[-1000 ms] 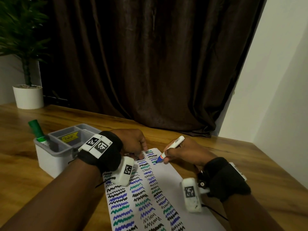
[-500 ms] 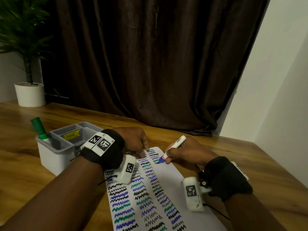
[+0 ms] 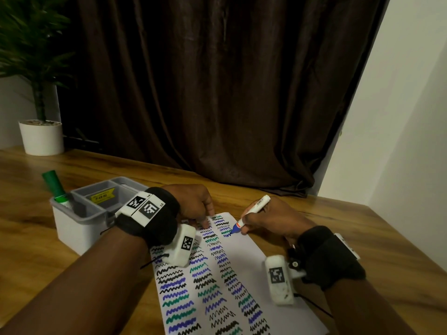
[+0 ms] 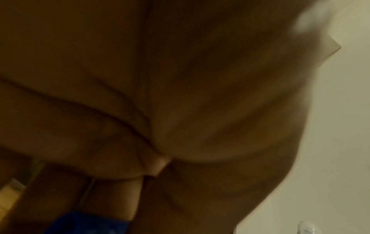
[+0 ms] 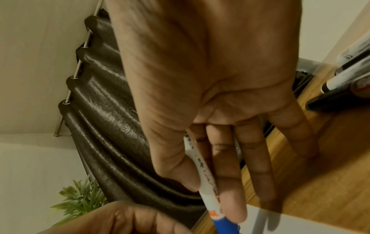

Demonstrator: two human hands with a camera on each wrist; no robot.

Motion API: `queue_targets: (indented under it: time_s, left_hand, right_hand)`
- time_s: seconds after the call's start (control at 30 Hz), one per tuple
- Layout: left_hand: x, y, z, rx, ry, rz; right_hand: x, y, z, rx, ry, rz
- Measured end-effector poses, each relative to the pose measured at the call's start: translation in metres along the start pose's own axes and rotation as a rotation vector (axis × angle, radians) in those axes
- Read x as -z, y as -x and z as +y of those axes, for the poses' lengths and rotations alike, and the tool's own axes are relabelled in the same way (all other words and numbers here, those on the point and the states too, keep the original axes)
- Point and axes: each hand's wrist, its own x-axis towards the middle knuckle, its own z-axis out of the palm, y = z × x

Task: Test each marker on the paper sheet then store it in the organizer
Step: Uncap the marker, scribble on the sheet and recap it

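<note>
A white paper sheet [image 3: 244, 257] covered in black, blue and green zigzags lies on the wooden table. My right hand [image 3: 243, 227] pinches a white-barrelled blue marker [image 3: 254, 210], uncapped, with its tip touching the paper beside the rightmost zigzag column. The right wrist view has the same marker [image 5: 202, 172] between thumb and fingers. My left hand [image 3: 198, 206] rests curled on the sheet's top left, one fingertip on the paper. Under its fingers the left wrist view has a blue cap [image 4: 86, 223]. The white organizer [image 3: 72, 226], with a grey insert, stands left of the sheet.
A green marker [image 3: 54, 187] stands in the organizer's left compartment, and a yellow price sticker [image 3: 102, 196] lies in the middle one. Several black-capped markers [image 5: 344, 85] lie on the table to my right. A potted plant [image 3: 41, 137] stands far left before a dark curtain [image 3: 217, 93].
Almost nothing: the marker tip stays on the paper at the same spot, and my left hand keeps its place. The head view has shifted slightly.
</note>
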Motion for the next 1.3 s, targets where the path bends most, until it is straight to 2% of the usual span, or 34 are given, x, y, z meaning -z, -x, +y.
queue_targets:
  time_s: [0.67,0.8,0.93,1.0,1.1,1.2,1.3]
  left_hand:
    - [0.000,0.003,0.000,-0.011,0.012,-0.015]
    - [0.001,0.003,0.000,-0.022,0.008,-0.016]
    - [0.004,0.005,-0.003,-0.084,0.041,0.009]
    - [0.006,0.006,-0.003,-0.157,0.102,0.067]
    - [0.008,0.004,0.001,-0.271,0.358,0.129]
    - [0.006,0.001,0.004,-0.307,0.598,0.176]
    - [0.006,0.002,0.008,-0.337,0.684,0.238]
  right_hand:
    - [0.000,0.003,-0.002,-0.022,0.006,0.011]
    - [0.001,0.004,-0.003,-0.028,0.009,0.031]
    - [0.005,0.006,-0.004,-0.038,-0.064,0.132]
    - [0.009,0.004,-0.004,-0.037,-0.145,0.207]
    - [0.014,0.002,-0.005,0.019,-0.281,0.289]
    - [0.019,0.003,-0.009,0.081,-0.468,0.299]
    - [0.022,0.003,-0.013,0.106,-0.683,0.266]
